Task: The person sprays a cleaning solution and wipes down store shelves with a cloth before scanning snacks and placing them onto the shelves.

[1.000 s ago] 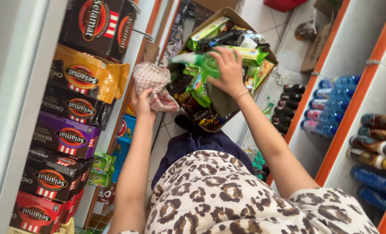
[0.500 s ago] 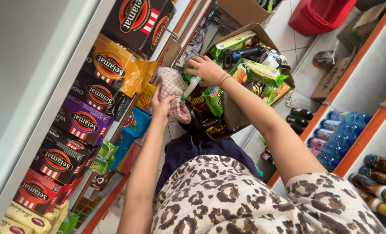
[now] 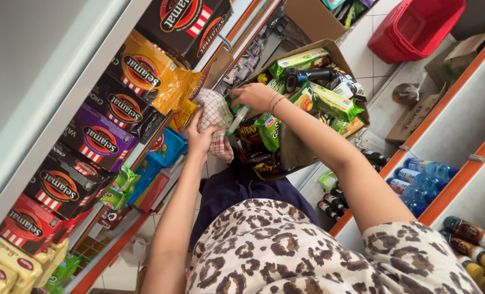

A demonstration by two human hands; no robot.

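Near frame centre our right hand (image 3: pixel 256 97) pinches a slim green packet (image 3: pixel 237 118) over the box (image 3: pixel 302 158); our left hand (image 3: pixel 201 136) grips a checked cloth (image 3: pixel 215 117). We judge the packet light, crinkly and slippery, so best pinched mid-length.

Two hands are showing: the left hand (image 3: pixel 201 136) gripping one red-checked cloth (image 3: pixel 216 117) and the right hand (image 3: pixel 256 97) gripping one slim green and white packet (image 3: pixel 237 121). Two cardboard boxes are sitting below, the snack-filled box (image 3: pixel 337 51) and a second box (image 3: pixel 307 19) beyond it, with one red plastic basket (image 3: pixel 416 30) lying alongside. One black bottle (image 3: pixel 310 76) is lying across the snacks, and one purple snack pack (image 3: pixel 98 139) is hanging on the shelf.
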